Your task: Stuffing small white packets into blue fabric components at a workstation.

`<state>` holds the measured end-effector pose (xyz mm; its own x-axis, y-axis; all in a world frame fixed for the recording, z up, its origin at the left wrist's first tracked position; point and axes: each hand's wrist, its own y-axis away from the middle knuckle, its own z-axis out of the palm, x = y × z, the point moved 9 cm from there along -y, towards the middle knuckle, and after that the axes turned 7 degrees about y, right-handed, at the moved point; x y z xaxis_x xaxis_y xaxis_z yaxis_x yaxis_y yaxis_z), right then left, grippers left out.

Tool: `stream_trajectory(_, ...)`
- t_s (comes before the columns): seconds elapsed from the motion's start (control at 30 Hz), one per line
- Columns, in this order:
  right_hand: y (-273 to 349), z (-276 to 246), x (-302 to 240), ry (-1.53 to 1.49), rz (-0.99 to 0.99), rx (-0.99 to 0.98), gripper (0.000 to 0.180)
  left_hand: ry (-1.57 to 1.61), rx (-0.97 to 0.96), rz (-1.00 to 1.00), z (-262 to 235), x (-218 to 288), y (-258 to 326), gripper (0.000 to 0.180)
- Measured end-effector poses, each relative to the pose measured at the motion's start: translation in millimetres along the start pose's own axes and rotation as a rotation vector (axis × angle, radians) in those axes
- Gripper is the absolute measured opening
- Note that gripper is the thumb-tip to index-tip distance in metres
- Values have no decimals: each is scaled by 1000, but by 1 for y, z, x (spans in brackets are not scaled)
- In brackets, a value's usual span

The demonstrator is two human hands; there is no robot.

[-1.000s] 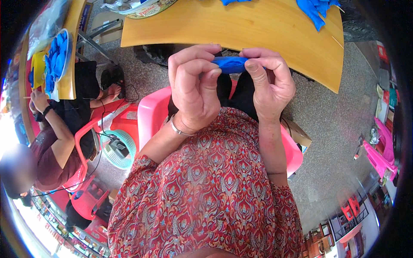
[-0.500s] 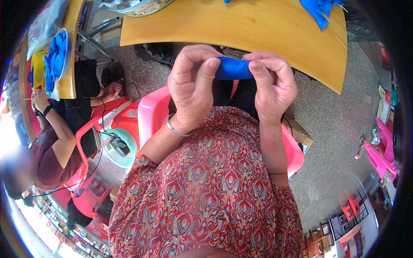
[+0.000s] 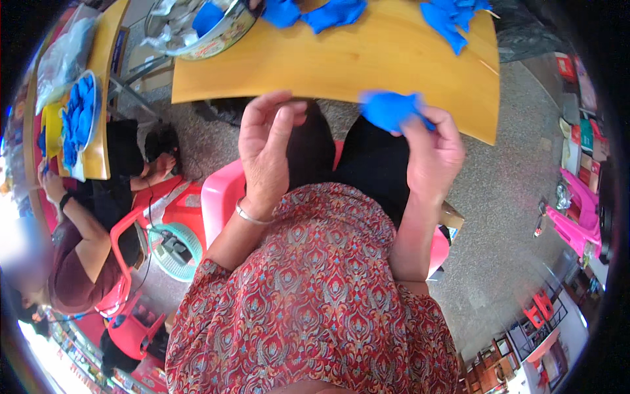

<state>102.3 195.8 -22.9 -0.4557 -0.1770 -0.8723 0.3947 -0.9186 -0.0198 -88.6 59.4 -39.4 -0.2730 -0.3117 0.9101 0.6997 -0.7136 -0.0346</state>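
Note:
A small blue fabric piece (image 3: 389, 111), smeared by motion, is pinched between the thumb and fingers of my right hand (image 3: 434, 159). It hangs in the air near the front edge of the yellow wooden table (image 3: 367, 69). My left hand (image 3: 266, 154), a silver bangle on its wrist, is raised apart from the piece. Its thumb and fingers are spread with nothing between them. On the table beyond lie more blue fabric pieces (image 3: 335, 14), and at the far right sits a heap of blue pieces (image 3: 453, 23).
A round tub (image 3: 220, 44) with crumpled stuff and a blue piece stands at the table's left. Beyond my left side, a person (image 3: 82, 243) works by another table bearing a tray of blue pieces (image 3: 80, 111). A green basket (image 3: 174, 253) stands on the floor.
My left hand has let go of the blue fabric piece and opened. My right hand has carried it slightly right. The view has shifted, showing more of the tabletop and tub.

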Motion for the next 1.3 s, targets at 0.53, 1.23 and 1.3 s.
stream_trajectory(0.53,-29,-41,-5,845,-32,200,17,43,-82,-405,15,-43,31,19)
stream_trajectory(1.23,-12,56,10,740,-64,-444,41,113,-211,-590,45,-36,19,28)
stream_trajectory(1.3,-6,52,23,713,113,-496,37,67,-264,-633,49,-38,24,28)
